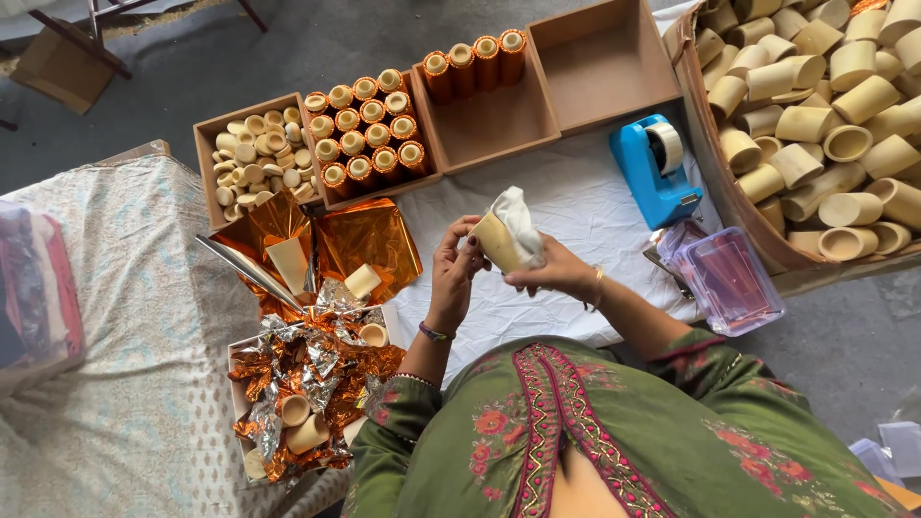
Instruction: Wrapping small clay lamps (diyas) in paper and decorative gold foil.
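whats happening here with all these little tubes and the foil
A person in a green embroidered top holds one pale tube in both hands, the left hand steadying it and the right hand pressing a white cloth against it. Ahead sit brown boxes, some holding orange-wrapped tubes, one holding small pale caps. Orange foil sheets lie to the person's left, a blue tape dispenser and a big box of bare tubes to the right.

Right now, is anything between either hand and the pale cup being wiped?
Nothing between the left hand and the pale cup: its fingers touch it directly. The right hand presses a white cloth against it.
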